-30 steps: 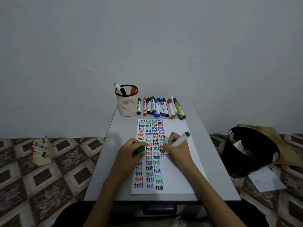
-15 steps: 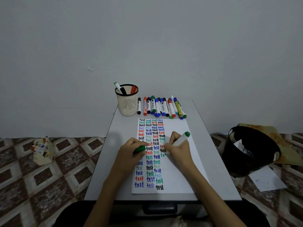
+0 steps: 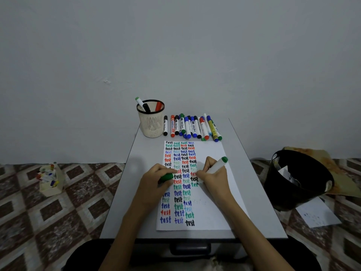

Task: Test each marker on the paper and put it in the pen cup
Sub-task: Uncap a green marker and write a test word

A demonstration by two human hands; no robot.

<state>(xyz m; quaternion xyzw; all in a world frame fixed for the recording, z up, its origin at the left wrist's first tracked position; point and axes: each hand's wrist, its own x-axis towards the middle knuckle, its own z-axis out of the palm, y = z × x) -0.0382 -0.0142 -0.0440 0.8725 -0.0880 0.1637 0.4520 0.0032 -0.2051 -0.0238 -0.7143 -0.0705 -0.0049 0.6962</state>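
Small box of markers: on the tiled floor, far left, well apart from the tabletop. Pen cup: upright at the tabletop's far left corner, holding three markers, one green-ended, one black, one red. Left hand: resting on the left edge of the paper, fingers curled round a green cap. Paper: flat on the middle of the tabletop, columns of the word "test" in black, green, red and blue. Row of markers: lying side by side just beyond the paper, beside the cup. Right hand: fingers gripping a white marker with a green end, tilted, tip down on the paper at the fourth column. Black bin: on the floor, right. Loose sheet: on the floor beside the bin.
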